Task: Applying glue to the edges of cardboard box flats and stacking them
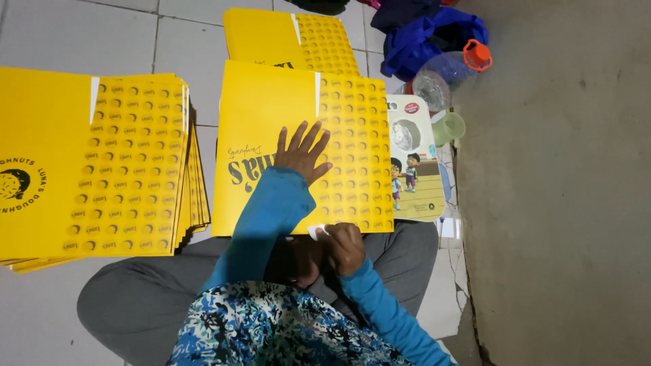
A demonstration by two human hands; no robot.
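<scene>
- Yellow printed cardboard sheet [271, 129] lies flat on the tiled floor [81, 34] right in front of the seated person, its near edge resting over the lap; one half is plain yellow with dark lettering, the other half is covered in rows of small round marks.
- Head view: the left hand [303, 152] lies flat on the middle of that sheet, fingers spread wide, palm down, holding nothing; a blue sleeve [264, 224] runs back from it.
- The right hand [344, 245] sits at the sheet's near edge, fingers curled in and pinching a small white strip [316, 231] that touches the cardboard's lower border.
- A thick stack of the same yellow sheets [102, 163] rests on the floor to the person's left, just beside the one being handled but apart from it.
- Another yellow pile [291, 37] lies farther off, beyond the sheet's far edge.
- To the right, partly tucked under the sheet, lies a card with cartoon children [413, 169].
- Beyond it stand a clear plastic bottle with an orange cap [451, 68], a pale green cup [451, 127] and a blue bag [420, 37].
</scene>
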